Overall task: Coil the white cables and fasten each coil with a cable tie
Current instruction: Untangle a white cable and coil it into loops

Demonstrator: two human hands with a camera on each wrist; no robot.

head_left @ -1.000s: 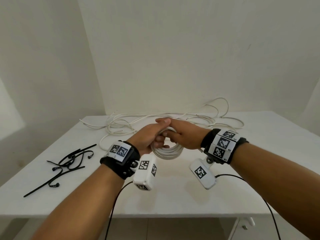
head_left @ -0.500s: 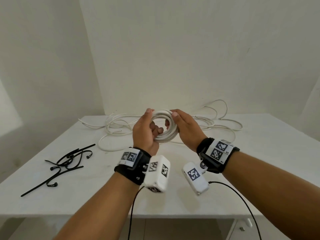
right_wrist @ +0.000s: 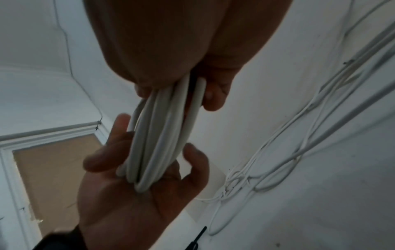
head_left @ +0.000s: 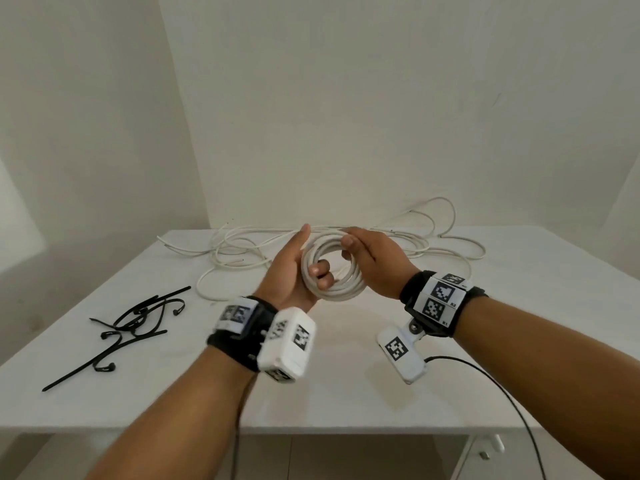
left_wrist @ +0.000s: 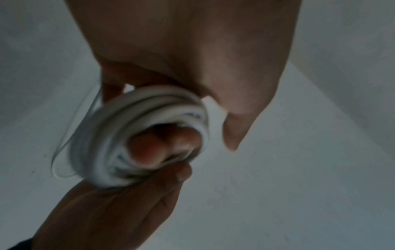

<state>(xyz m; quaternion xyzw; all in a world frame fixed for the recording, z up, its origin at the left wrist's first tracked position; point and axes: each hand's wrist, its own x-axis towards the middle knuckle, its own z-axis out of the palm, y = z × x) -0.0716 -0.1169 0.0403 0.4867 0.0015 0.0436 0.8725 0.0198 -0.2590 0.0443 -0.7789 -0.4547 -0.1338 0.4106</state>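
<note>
Holding a coil of white cable [head_left: 333, 268] between them above the middle of the white table [head_left: 346, 393], both hands were raised off the surface. The left hand [head_left: 289, 275] gripped the coil's left side: its thumb stood up along the outer edge and its curled fingers [head_left: 322, 273] came through the hole in the middle. From the left wrist camera, blurred, those fingertips [left_wrist: 158, 148] showed inside the ring of the coil [left_wrist: 138, 133]. The right hand [head_left: 372, 263] clasped the right side of the coil, with its thumb laid over the top turns and its fingers behind, largely hidden. In the right wrist view the coil [right_wrist: 164, 135] appeared edge-on, several turns stacked side by side, pinched at the upper end by the right hand [right_wrist: 181, 50] and cradled at the lower end in the left hand [right_wrist: 136, 194]. Behind the hands, along the far edge of the table, a tangle of loose white cables [head_left: 415, 240] lay spread from left to right, one loop rising against the wall. At the near left of the table, well apart from the hands, a small heap of black cable ties [head_left: 135, 323] lay on the surface, some curved and one stretched out straight toward the near edge.
</note>
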